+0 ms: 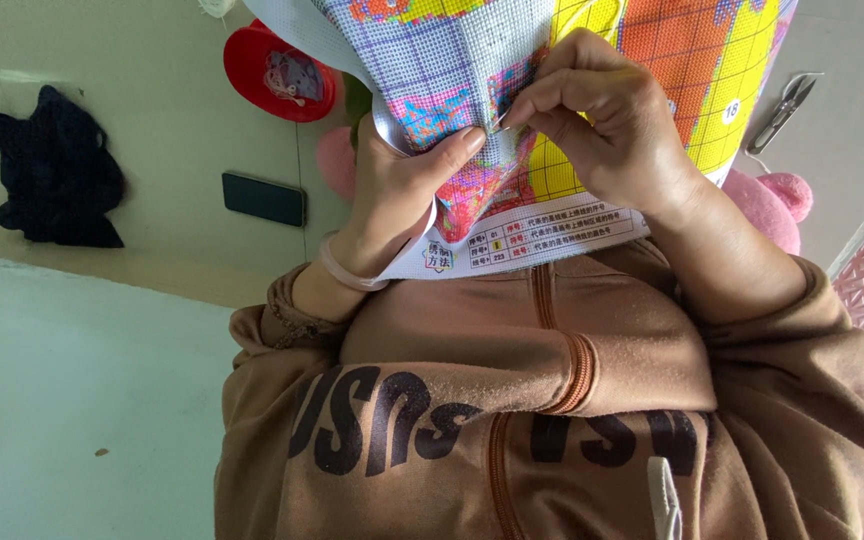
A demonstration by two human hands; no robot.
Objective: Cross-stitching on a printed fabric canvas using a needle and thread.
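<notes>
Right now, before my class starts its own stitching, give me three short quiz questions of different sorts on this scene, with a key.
1. True or false: the left hand grips the cross-stitch cloth with its thumb lying over the cloth.
2. In the head view, which thing lies to the right of the right hand, which pinches the cloth? A the black phone; B the thread snips; C the red round tub.
3. What is worn on the left wrist?

Key: 1 true. 2 B. 3 a pink bangle.
</notes>
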